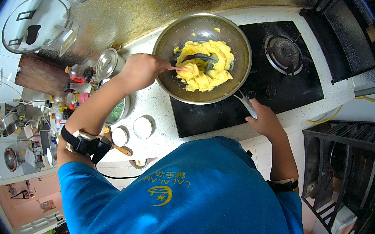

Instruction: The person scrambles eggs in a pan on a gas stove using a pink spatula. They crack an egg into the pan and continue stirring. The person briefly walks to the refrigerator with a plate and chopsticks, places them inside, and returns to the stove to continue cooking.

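My left hand (141, 71) grips the pink handle (177, 68) of a stirring utensil, whose head is buried in a soft yellow mass (207, 81) like scrambled egg. That mass forms a thick ring in the wok (242, 59), with a darker patch of pan showing in its middle. A few yellow bits cling to the far wall. My right hand (264, 119) is closed around the wok's metal handle (247, 105). The wok sits over the left side of a black glass gas cooktop (204, 118); the burner beneath is hidden.
Right of the wok is a bare burner (284, 53). On the counter at left stand two white bowls (143, 128), a metal bowl of chopped greens (118, 112), a lidded steel pot (107, 63) and bottles (81, 73). A black shelf rack (345, 135) stands at right.
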{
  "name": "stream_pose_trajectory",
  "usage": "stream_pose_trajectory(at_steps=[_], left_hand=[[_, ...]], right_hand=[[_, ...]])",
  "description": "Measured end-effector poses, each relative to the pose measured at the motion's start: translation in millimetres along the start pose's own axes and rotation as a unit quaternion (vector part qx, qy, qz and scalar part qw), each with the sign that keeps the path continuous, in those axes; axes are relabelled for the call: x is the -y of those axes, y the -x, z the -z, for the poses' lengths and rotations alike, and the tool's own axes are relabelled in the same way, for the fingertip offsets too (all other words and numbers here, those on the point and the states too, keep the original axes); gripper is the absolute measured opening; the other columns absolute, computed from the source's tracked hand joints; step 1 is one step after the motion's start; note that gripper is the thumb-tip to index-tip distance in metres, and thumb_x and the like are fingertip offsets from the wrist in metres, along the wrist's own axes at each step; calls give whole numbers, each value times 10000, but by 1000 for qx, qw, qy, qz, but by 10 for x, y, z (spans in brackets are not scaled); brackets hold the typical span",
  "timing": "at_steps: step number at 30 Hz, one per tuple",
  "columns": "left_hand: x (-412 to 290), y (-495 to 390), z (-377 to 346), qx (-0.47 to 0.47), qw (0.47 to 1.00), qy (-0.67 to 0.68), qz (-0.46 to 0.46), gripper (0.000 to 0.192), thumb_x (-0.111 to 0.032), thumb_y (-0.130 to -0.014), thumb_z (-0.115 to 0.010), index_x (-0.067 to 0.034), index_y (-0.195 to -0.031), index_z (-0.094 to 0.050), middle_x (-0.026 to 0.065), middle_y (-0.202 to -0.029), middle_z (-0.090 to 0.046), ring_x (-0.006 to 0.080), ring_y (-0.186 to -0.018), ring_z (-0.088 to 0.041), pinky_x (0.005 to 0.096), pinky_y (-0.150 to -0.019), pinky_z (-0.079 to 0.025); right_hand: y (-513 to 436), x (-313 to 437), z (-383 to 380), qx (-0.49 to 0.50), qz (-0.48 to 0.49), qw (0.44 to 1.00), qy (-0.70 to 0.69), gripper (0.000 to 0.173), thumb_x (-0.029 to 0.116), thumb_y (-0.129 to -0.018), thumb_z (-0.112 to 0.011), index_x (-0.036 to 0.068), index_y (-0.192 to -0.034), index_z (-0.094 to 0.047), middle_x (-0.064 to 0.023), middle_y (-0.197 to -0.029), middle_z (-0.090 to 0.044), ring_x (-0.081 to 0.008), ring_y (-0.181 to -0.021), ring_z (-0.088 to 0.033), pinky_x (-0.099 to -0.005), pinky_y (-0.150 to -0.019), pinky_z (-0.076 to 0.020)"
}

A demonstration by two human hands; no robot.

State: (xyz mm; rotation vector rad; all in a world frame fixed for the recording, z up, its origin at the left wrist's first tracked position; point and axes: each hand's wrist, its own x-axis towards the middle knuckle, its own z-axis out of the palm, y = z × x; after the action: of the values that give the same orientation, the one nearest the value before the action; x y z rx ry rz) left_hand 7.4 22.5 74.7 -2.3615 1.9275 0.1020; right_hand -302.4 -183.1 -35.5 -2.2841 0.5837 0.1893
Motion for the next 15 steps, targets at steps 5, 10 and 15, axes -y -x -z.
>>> stream_pose_trajectory(at_steps=[5,10,15], left_hand=[[-356,-5,-184,56,994,-48,-86,232,-61,-742,-549,-125,-919,-684,89,-773,-656,260,-735,-651,367,-615,-524],[-506,-229,-484,66,988,-65,-122,207,-95,-778,-534,-100,-945,-656,66,-798,-649,247,-716,-652,365,-577,-521],[-583,-344,-679,56,992,-80,-80,206,-100,-776,-538,-92,-949,-650,84,-777,-649,259,-692,-652,369,-569,-515]], right_hand=[[16,53,22,6,-25,1000,11,517,129,-782,-668,12,-1234,-446,-232,-1107,-596,-364,-1005,-598,-430,-850,-478],[22,48,20,8,-11,1000,16,528,127,-791,-660,22,-1252,-425,-233,-1107,-592,-364,-1021,-587,-432,-855,-473],[12,23,-7,8,-17,1000,21,528,128,-788,-661,25,-1247,-421,-233,-1092,-593,-372,-1021,-581,-442,-852,-469]])
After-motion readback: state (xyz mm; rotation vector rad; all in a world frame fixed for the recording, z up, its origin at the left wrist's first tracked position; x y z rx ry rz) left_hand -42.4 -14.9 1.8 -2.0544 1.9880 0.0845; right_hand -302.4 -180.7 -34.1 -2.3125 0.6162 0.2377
